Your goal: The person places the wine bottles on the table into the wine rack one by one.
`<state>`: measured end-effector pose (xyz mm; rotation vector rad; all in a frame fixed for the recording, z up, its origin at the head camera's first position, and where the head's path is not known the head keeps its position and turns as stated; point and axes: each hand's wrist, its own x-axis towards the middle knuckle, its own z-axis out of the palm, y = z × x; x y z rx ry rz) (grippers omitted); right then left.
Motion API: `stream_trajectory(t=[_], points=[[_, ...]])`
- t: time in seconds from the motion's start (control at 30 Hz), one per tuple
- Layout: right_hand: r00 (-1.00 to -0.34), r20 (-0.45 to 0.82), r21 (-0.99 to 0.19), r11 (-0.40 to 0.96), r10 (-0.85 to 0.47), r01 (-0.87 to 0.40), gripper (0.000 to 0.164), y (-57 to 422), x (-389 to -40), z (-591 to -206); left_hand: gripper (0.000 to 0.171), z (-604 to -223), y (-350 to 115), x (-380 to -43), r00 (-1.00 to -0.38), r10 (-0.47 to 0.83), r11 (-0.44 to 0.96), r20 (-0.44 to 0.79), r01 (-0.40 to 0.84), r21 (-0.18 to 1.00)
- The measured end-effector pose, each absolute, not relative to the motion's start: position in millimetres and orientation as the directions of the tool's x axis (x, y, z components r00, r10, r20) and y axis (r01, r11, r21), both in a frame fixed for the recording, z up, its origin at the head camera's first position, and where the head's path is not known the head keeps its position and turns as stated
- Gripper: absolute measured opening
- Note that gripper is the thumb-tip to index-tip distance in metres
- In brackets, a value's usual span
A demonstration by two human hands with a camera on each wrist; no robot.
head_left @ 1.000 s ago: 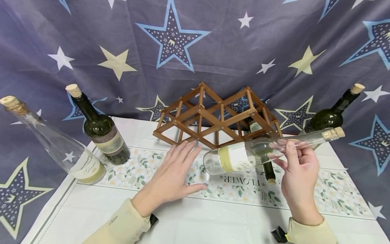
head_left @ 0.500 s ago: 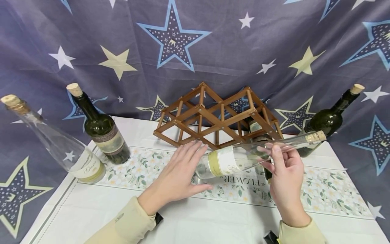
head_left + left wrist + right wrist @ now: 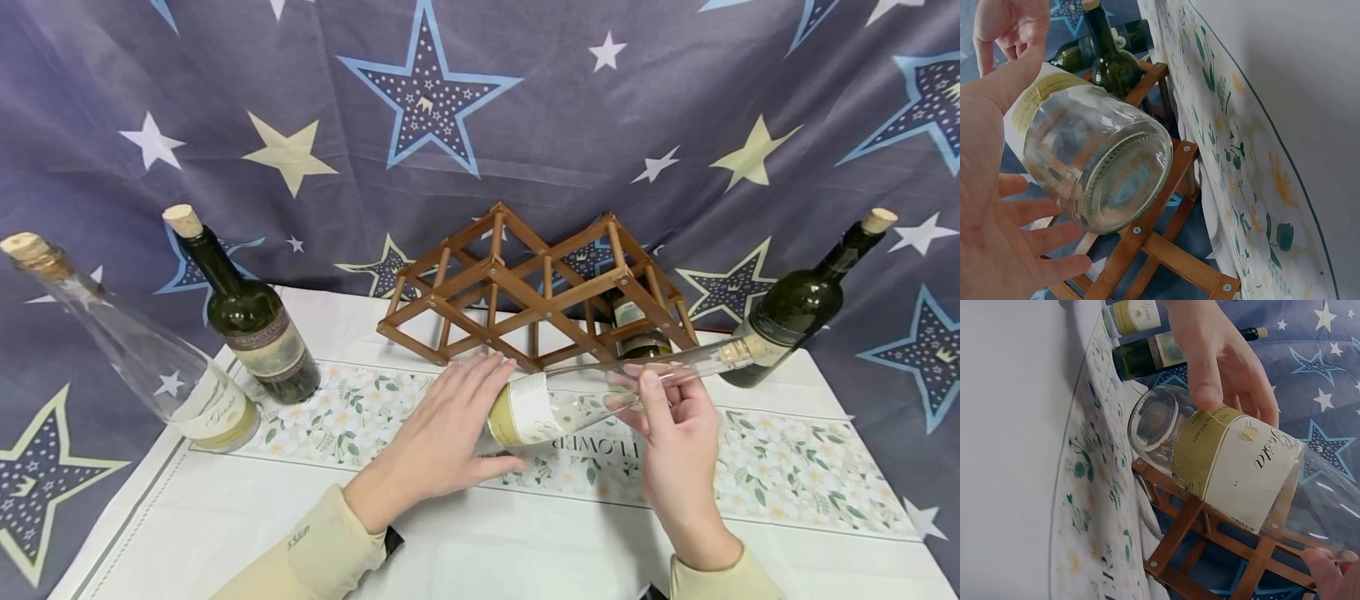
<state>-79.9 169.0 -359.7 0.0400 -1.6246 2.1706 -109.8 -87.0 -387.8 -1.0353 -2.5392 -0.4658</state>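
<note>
A clear glass wine bottle [image 3: 528,408] with a white and olive label is held at a slant, its corked neck up to the right. My right hand [image 3: 682,458] pinches its neck between thumb and fingers. At the bottle's base is my left hand [image 3: 435,442], fingers stretched out and thumb spread. In the right wrist view the left thumb lies against the label [image 3: 1241,465], and the other fingers are behind the glass. The round base [image 3: 1129,178] faces the camera in the left wrist view. Just behind stands a wooden wine rack [image 3: 547,315] with diamond slots.
A dark wine bottle [image 3: 645,343] lies in the rack's right lower slot. To the right stands a corked green bottle [image 3: 798,304]. At left stand another dark bottle [image 3: 262,337] and a clear one [image 3: 213,408]. A floral runner [image 3: 795,475] crosses the white tablecloth.
The right hand has carried the clear bottle left and its neck has come down a little. The left hand has shifted slightly right, and the bottle's base now reaches it.
</note>
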Motion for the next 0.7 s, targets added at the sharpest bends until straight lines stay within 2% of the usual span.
stream_trajectory(t=[0.3,0.7], points=[[-0.927,0.249,-0.929,-0.200,0.282,-0.310,0.023,160.6,-75.2,-364.3,0.114,-391.6,-86.0,-109.2,-0.659,0.618,0.660,0.429,0.731,0.172],[-0.935,0.240,-0.921,-0.245,0.260,-0.304,0.020,158.6,-73.0,-363.9,0.116,-394.5,-85.1,-107.8,-0.695,0.606,0.668,0.387,0.709,0.226]])
